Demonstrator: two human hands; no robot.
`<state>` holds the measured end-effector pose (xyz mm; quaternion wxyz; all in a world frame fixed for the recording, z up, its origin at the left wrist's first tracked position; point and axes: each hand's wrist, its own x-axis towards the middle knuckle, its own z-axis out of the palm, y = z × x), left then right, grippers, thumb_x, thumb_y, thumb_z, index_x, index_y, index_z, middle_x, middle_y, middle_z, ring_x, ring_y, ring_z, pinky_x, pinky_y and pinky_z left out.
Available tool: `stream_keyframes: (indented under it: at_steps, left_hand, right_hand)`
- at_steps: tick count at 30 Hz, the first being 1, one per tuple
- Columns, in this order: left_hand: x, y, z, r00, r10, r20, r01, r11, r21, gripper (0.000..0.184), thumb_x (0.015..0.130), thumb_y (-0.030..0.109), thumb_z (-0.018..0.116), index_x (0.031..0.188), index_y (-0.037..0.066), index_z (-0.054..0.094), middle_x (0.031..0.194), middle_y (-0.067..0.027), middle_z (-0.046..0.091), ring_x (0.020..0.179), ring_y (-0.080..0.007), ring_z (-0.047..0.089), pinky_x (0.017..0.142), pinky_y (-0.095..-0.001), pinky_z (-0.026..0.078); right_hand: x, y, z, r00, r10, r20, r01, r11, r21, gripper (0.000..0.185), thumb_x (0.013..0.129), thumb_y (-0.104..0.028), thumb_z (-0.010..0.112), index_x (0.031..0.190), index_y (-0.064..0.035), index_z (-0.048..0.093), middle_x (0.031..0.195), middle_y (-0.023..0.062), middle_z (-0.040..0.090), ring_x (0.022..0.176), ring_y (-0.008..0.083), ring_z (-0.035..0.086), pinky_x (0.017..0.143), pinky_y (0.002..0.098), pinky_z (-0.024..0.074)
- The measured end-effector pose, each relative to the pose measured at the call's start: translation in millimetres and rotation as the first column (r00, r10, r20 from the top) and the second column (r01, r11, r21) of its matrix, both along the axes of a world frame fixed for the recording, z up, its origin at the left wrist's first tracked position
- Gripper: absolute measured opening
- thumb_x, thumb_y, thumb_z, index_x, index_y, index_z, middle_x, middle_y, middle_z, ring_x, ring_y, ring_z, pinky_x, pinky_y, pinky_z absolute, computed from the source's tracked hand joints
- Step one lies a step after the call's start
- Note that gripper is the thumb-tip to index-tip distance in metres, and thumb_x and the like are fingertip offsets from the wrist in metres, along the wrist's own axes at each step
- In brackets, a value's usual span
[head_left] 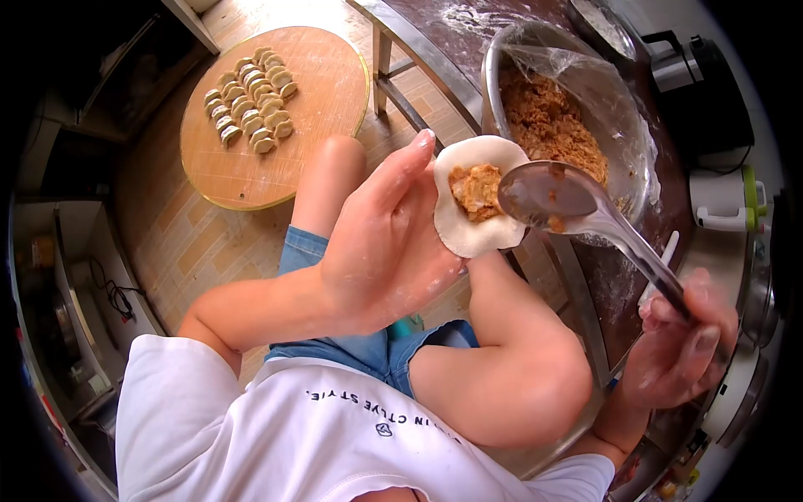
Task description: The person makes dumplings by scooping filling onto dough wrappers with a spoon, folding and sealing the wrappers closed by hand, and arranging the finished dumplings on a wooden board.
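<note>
My left hand (pixel 393 226), palm up, holds a round white dough wrapper (pixel 460 238) on its fingers, which are mostly hidden beneath it. A lump of orange-brown filling (pixel 475 192) lies in the middle of the wrapper. At the right, my right hand (pixel 682 343) grips the handle of a metal spoon (pixel 559 194). The bowl of the spoon is over the wrapper's right edge, beside the filling, with a few bits of filling on it. Behind the spoon is a large metal bowl (pixel 493 84) of filling (pixel 544 117), partly covered with clear plastic.
Several shaped dumplings (pixel 251 96) stand in rows on a round wooden board (pixel 326 75) at the upper left. A dark, floury table (pixel 435 29) carries the metal bowl. A white-and-green appliance (pixel 728 201) and a black-and-silver one (pixel 677 67) are at the right.
</note>
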<state>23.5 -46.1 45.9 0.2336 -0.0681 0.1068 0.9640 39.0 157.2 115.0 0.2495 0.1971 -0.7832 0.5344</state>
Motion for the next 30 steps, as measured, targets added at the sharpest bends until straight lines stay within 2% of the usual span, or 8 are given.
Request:
stream_keyframes:
  at_steps: [4, 12, 15, 17, 20, 23, 27, 30]
  left_hand:
    - [0, -2, 2, 0.997, -0.071, -0.043, 0.07, 0.997, -0.014, 0.052, 0.096, 0.038, 0.021, 0.125, -0.001, 0.04, 0.12, -0.0105, 0.051, 0.112, -0.0236, 0.047, 0.096, -0.0352, 0.035]
    - [1, -2, -7, 0.997, -0.026, -0.073, 0.02, 0.997, -0.081, 0.063, 0.094, 0.045, 0.021, 0.132, -0.004, 0.03, 0.13, -0.0183, 0.042, 0.12, -0.0282, 0.041, 0.101, -0.0416, 0.031]
    - [1, -13, -15, 1.0, -0.014, -0.012, 0.014, 0.999, -0.044, 0.064, 0.094, 0.044, 0.023, 0.131, -0.008, 0.027, 0.133, -0.0256, 0.035, 0.124, -0.0307, 0.037, 0.104, -0.0413, 0.028]
    - [2, -19, -18, 0.998, -0.06, -0.032, 0.059, 0.998, -0.008, 0.066, 0.094, 0.045, 0.023, 0.132, -0.009, 0.026, 0.133, -0.0267, 0.033, 0.126, -0.0315, 0.035, 0.105, -0.0399, 0.027]
    - [3, -28, -19, 0.99, -0.109, -0.091, 0.108, 0.994, -0.012, 0.067, 0.094, 0.046, 0.024, 0.132, -0.01, 0.024, 0.134, -0.0276, 0.032, 0.127, -0.0321, 0.032, 0.107, -0.0393, 0.025]
    - [14, -30, -16, 0.983, -0.15, -0.108, 0.144, 0.988, -0.058, 0.069, 0.093, 0.047, 0.024, 0.132, -0.011, 0.023, 0.134, -0.0276, 0.031, 0.127, -0.0323, 0.032, 0.107, -0.0397, 0.024]
    - [28, -34, -20, 0.952, -0.279, -0.13, 0.264, 0.957, -0.12, 0.072, 0.092, 0.05, 0.023, 0.133, -0.009, 0.022, 0.136, -0.023, 0.031, 0.128, -0.0311, 0.032, 0.107, -0.0401, 0.023]
    - [39, -27, -12, 0.928, -0.341, -0.148, 0.334, 0.94, -0.073, 0.074, 0.091, 0.053, 0.021, 0.134, -0.007, 0.022, 0.136, -0.0202, 0.033, 0.128, -0.0287, 0.032, 0.106, -0.0395, 0.024]
  right_hand:
    - [-17, -3, -4, 0.956, -0.028, 0.292, 0.028, 1.0, 0.002, 0.031, 0.089, -0.024, 0.045, 0.09, 0.0049, 0.055, 0.067, 0.0088, 0.05, 0.055, 0.0116, 0.046, 0.046, 0.0202, 0.0367]
    - [-19, 7, 4, 0.966, 0.209, 0.15, -0.224, 0.97, 0.09, 0.025, 0.09, -0.015, 0.045, 0.093, 0.0069, 0.057, 0.071, 0.0111, 0.054, 0.062, 0.0158, 0.048, 0.052, 0.0229, 0.0389]
    - [-43, 17, 4, 0.988, 0.037, -0.151, 0.036, 0.89, 0.455, 0.017, 0.085, -0.008, 0.053, 0.092, 0.0055, 0.062, 0.077, 0.0126, 0.06, 0.062, 0.0162, 0.054, 0.055, 0.0245, 0.0433]
    - [-66, 22, -12, 0.93, 0.307, -0.201, 0.0, 0.548, 0.837, 0.024, 0.071, 0.004, 0.062, 0.094, 0.0009, 0.062, 0.079, 0.0093, 0.06, 0.069, 0.0231, 0.056, 0.061, 0.0306, 0.0468]
    - [-63, 21, -25, 0.921, 0.386, -0.047, -0.05, 0.239, 0.97, 0.04, 0.074, -0.033, 0.062, 0.1, -0.0036, 0.061, 0.086, 0.0079, 0.057, 0.085, 0.0248, 0.054, 0.072, 0.0365, 0.044]
    - [-46, 12, -21, 0.953, 0.295, -0.069, 0.018, 0.171, 0.985, 0.052, 0.076, -0.048, 0.055, 0.105, -0.0055, 0.06, 0.091, 0.0069, 0.057, 0.088, 0.0249, 0.052, 0.075, 0.0379, 0.042]
    - [-1, -2, -17, 0.909, 0.33, -0.255, 0.126, 0.365, 0.922, 0.055, 0.082, -0.052, 0.052, 0.11, -0.0041, 0.053, 0.106, 0.0046, 0.056, 0.099, 0.0229, 0.047, 0.083, 0.0394, 0.0407]
    - [25, -33, -49, 0.831, 0.378, -0.409, 0.178, 0.516, 0.838, 0.026, 0.082, -0.041, 0.058, 0.095, -0.0191, 0.057, 0.102, -0.0042, 0.056, 0.096, 0.0161, 0.043, 0.082, 0.0343, 0.0407]
